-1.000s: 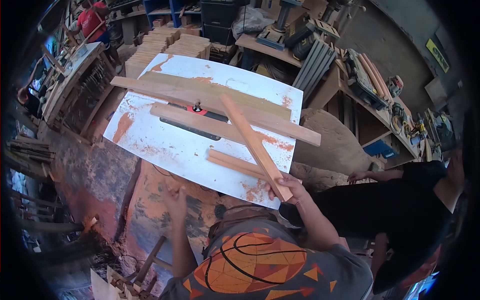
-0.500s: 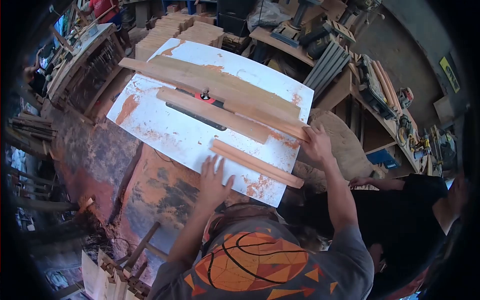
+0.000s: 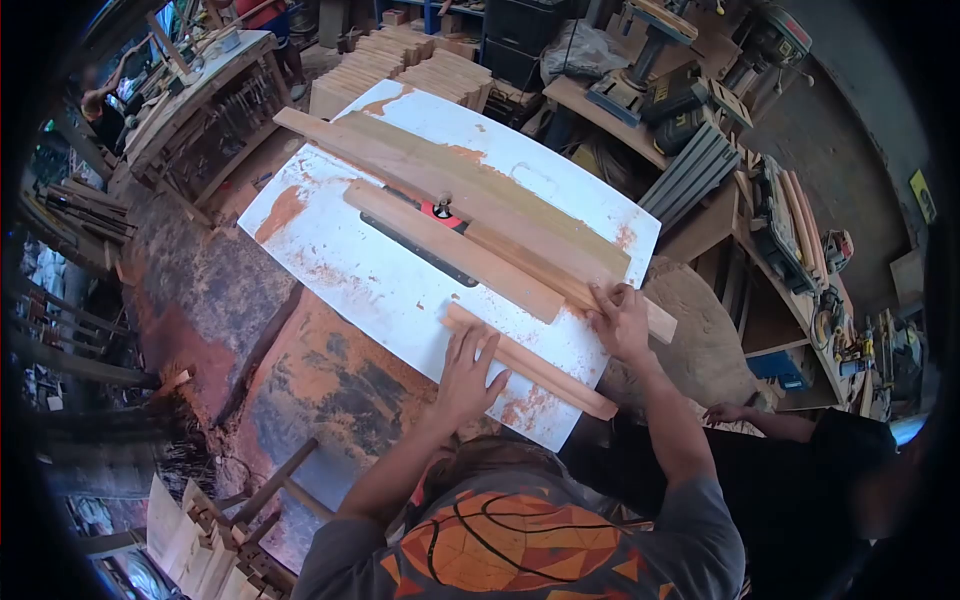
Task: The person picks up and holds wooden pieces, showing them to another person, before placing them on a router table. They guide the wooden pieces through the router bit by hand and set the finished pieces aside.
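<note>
Strip (image 3: 530, 261), aloft a second earlier, now lay on the desk (image 3: 335, 265) between fence (image 3: 400, 172) and guide (image 3: 452, 250), seemingly lined up, far end near bit (image 3: 443, 207). Right hand (image 3: 622, 325) half-curled on its end, right edge; grip or press, couldn't tell. Left hand (image 3: 467, 382) had come in, spread, gripping nothing, over loose strip (image 3: 545, 368), near edge.

White worktop (image 3: 400, 290), sawdust (image 3: 283, 215) at 10 and 5 o'clock. Router bit (image 3: 443, 204) and black insert plate (image 3: 455, 273) near centre. Long board (image 3: 400, 172) runs 10 to 4, greenish board (image 3: 520, 190) along its 1 o'clock side. Shorter board (image 3: 450, 243) partly over plate. Grooved wooden strip (image 3: 545, 371) at 5.
</note>
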Available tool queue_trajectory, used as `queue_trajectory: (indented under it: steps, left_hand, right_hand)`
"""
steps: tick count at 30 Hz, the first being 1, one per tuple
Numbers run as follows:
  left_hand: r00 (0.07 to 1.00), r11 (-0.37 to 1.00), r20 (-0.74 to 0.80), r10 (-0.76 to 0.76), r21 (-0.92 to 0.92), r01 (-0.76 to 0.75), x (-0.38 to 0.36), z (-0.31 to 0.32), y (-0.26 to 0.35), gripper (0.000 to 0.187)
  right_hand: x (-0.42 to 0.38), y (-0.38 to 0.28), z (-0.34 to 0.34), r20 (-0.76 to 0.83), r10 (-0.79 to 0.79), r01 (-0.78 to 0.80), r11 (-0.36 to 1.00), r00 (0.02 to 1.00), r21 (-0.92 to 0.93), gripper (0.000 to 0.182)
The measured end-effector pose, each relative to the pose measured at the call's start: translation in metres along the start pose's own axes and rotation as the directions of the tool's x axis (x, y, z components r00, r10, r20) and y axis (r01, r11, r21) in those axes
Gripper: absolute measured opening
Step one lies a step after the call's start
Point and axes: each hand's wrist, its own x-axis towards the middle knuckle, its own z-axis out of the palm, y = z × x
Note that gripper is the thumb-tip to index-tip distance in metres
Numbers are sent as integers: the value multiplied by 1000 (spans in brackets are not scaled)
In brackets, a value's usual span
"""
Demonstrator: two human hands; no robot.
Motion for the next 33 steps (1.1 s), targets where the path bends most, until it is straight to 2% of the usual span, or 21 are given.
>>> queue_trajectory:
  steps: [7, 10, 12, 13, 15, 16, 17, 19, 20, 22, 23, 25, 30, 32, 33]
  left_hand:
    - [998, 999, -14, -54, -9, 53, 1, -4, -2, 65]
    - [997, 997, -22, -72, -20, 72, -2, 2, -10, 65]
    - [996, 997, -28, -81, -18, 81, -4, 1, -11, 65]
    - [994, 996, -51, -92, -5, 92, -6, 1, -13, 65]
    - [972, 982, -163, -166, -113, 149, -12, -14, -16, 63]
    - [952, 973, -213, -222, -114, 201, -16, -24, -18, 61]
    - [957, 975, -199, -211, -119, 190, -25, -29, -26, 61]
    - [873, 927, -312, -375, -112, 359, -46, -35, -46, 60]
    - [877, 929, -308, -369, -114, 351, -54, -37, -51, 60]
    - [838, 903, -336, -429, -140, 406, -65, -41, -59, 62]
    - [845, 907, -330, -420, -143, 395, -64, -42, -58, 62]
    - [910, 952, -292, -294, -8, 305, -60, -45, -55, 59]
    - [952, 975, -218, -217, -88, 203, -38, -50, -41, 59]
    - [956, 977, -208, -205, -108, 185, -39, -51, -42, 59]
    - [957, 975, -200, -210, -111, 190, -40, -51, -47, 59]
  right_hand:
    - [11, -11, 26, -83, -45, 45, 999, 996, 8, 43]
    - [7, -14, 24, -85, -34, 30, 998, 996, -56, 45]
    - [10, -24, 14, -178, -37, -1, 978, 983, -210, 48]
    - [9, -30, 2, -151, -6, -27, 975, 988, -219, 48]
    - [-6, -44, -23, -190, 132, -151, 984, 973, -89, 61]
    - [-22, -45, -30, -107, 167, -168, 986, 980, 4, 65]
    - [-42, -48, -35, -109, 185, -186, 983, 977, -4, 65]
    - [-82, -61, -40, 162, 64, -96, 976, 985, 198, 66]
    - [-96, -69, -38, 159, 73, -103, 976, 985, 192, 66]
    - [-118, -85, -27, 309, 98, -163, 967, 946, 194, 64]
    - [-121, -88, -21, 304, 111, -173, 967, 946, 187, 64]
    - [-125, -94, -10, 233, 169, -210, 964, 958, 164, 62]
    - [-124, -99, -26, 282, 173, -225, 961, 944, 161, 58]
    - [-133, -106, -37, 355, 257, -350, 909, 899, 229, 56]
    - [-136, -109, -44, 344, 265, -353, 909, 901, 222, 56]
